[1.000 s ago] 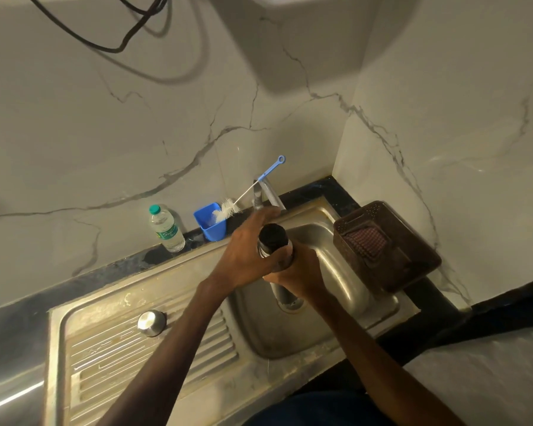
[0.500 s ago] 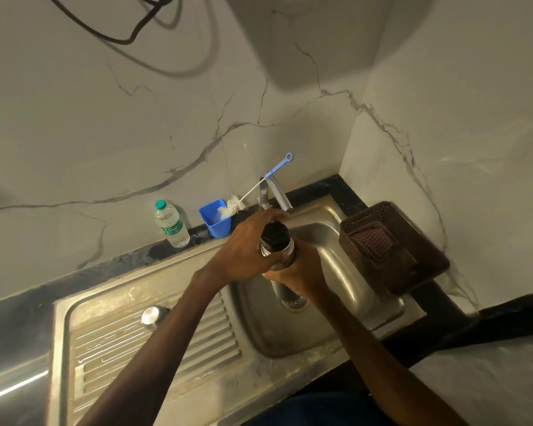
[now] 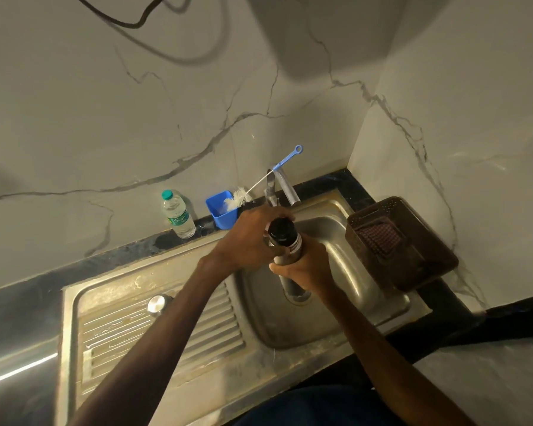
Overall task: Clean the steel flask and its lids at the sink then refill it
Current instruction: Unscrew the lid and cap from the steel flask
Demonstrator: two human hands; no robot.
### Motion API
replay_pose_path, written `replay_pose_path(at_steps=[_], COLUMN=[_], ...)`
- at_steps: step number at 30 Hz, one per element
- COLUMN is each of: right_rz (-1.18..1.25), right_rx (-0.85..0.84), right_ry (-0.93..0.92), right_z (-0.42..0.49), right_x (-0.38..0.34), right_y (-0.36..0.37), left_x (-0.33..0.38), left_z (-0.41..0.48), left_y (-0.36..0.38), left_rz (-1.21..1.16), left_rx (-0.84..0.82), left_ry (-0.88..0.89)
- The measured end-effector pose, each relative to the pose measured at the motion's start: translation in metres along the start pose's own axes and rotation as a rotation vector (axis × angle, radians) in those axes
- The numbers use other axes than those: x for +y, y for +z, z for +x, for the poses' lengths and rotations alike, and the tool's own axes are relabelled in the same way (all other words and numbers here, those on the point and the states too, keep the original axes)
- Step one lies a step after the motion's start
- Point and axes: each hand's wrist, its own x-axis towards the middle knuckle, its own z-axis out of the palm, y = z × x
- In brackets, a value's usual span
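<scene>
- Sink [image 3: 391, 305]: no stream from the tap [image 3: 285, 187] can be made out, so washing seems not yet begun.
- Steel flask [image 3: 291, 245]: upright over the basin's drain. The right hand [image 3: 306, 269] is clamped round its body and hides most of it.
- Steel outer lid [image 3: 157, 304]: apparently already off, lying on the drainboard.
- Black inner lid [image 3: 280, 229]: on the flask's neck, with the left hand [image 3: 246, 241] curled round it. It is probably being unscrewed, but how loose it is cannot be told.
- Bottle brush [image 3: 239, 199]: untouched in the blue cup [image 3: 220, 215]. Scrubbing and refilling are left.

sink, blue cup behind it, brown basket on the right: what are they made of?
Sink: metal, likely stainless steel, brushed and scuffed; dull grey sheen and pressed drain ribs.
Blue cup: probably plastic; uniform opaque colour, thin wall.
Brown basket: looks like moulded plastic; dark semi-gloss surface with rows of small perforations near its rim.
</scene>
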Motion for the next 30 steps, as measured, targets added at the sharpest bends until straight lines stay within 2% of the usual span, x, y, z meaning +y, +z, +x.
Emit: replay_pose_path(at_steps=[4,7,16,20,25,30], right_rz=[0.025,0.03,0.005,-0.003,0.053,0.061], right_rx=[0.007,-0.001,0.016,0.015,-0.001,-0.045], right_ry=[0.022,0.033,0.032,0.007,0.007,-0.031], right_z=[0.001,0.001,0.009,0.014,0.016,0.009], right_x=[0.0,-0.001,0.003,0.006,0.009,0.006], right_y=[0.002,0.005,0.011,0.021,0.036,0.043], left_x=[-0.001,-0.001,-0.02,-0.049,-0.091,-0.14], left_z=[0.002,0.002,-0.015,-0.033,-0.053,-0.072], left_y=[-0.003,-0.002,-0.022,-0.036,-0.033,-0.002], left_rz=[0.041,0.066,-0.154,-0.159,-0.096,0.01], left_rx=[0.137,0.145,0.33,0.347,0.317,0.202], left_ry=[-0.059,-0.098,-0.117,-0.169,-0.315,-0.491])
